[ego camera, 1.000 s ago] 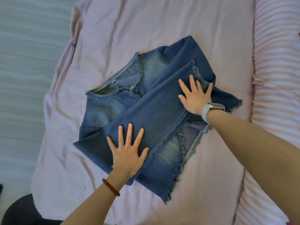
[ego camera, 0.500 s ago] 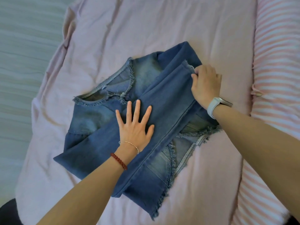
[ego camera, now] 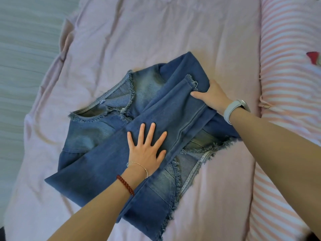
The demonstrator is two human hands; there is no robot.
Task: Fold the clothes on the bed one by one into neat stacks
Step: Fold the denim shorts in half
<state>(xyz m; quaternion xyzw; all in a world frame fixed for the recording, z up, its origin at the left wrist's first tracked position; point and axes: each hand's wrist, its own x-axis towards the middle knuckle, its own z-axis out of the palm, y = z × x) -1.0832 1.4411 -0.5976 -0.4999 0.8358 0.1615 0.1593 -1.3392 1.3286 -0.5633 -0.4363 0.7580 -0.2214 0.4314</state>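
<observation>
Denim jacket [ego camera: 104, 136] lying mid-bed on the pink cover [ego camera: 156, 32], sleeves crossed over the front; left hand [ego camera: 145, 150] flat on the crossed sleeve [ego camera: 173, 110], fingers [ego camera: 151, 131] straight and spread, pressing, gripping nothing; right hand [ego camera: 212, 98] at the far right edge, thumb on top and remaining fingers tucked under the fabric (hidden, so hold only probable), pinching the sleeve fold near the frayed cuff [ego camera: 190, 80]. Likely risks: lifting that side without enough pressure from the left palm, dragging the crossed sleeve askew; stiff denim springing open; soft bedding bunching beneath, leaving a lopsided fold; frayed hem [ego camera: 173, 206] catching. Striped pillow [ego camera: 286, 84] alongside at right.
</observation>
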